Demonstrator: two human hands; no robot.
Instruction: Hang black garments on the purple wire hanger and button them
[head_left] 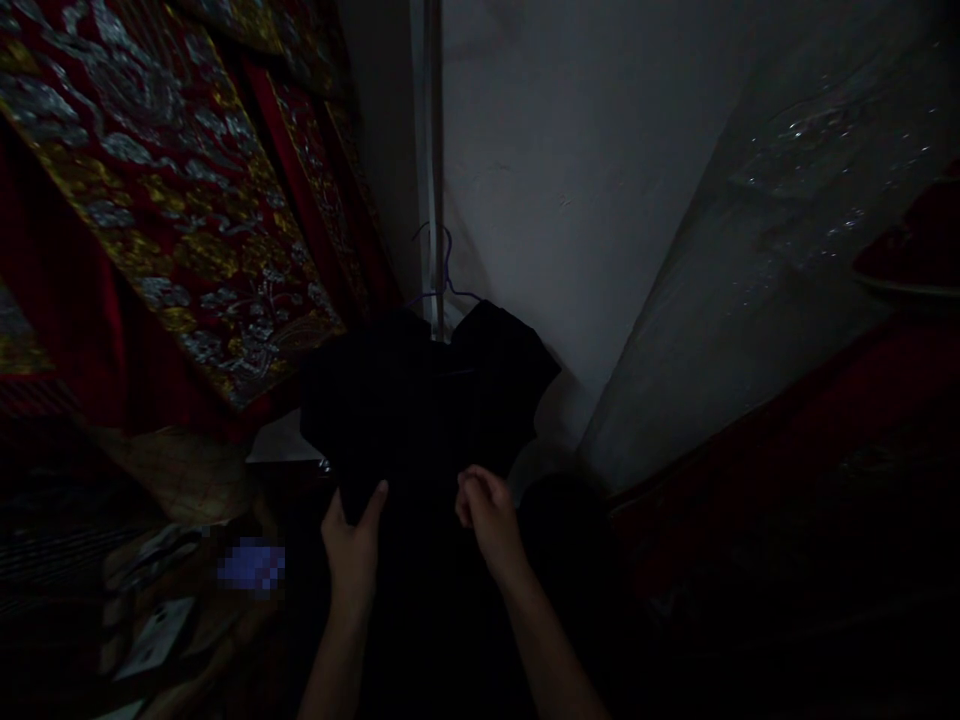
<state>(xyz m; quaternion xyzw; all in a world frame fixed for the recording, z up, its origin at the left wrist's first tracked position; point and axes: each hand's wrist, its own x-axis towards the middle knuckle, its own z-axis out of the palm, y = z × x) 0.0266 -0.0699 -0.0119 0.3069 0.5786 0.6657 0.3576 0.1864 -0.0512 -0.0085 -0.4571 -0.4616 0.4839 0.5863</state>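
A black short-sleeved garment (pixel 427 400) hangs on a purple wire hanger (pixel 444 280) from a metal pole (pixel 433 150) in a dim corner. My left hand (pixel 352 540) holds the garment's left side near the waist, thumb up along the cloth and fingers behind it. My right hand (pixel 487 515) is closed in a pinch against the front of the garment, a little right of its middle. What its fingertips hold is too dark to make out.
Red garments with gold and silver embroidery (pixel 172 200) hang at the left. A grey sequinned fabric (pixel 787 230) drapes at the right above dark red cloth (pixel 810 420). Papers and cards (pixel 154 630) lie at the lower left. A white wall (pixel 570 150) stands behind.
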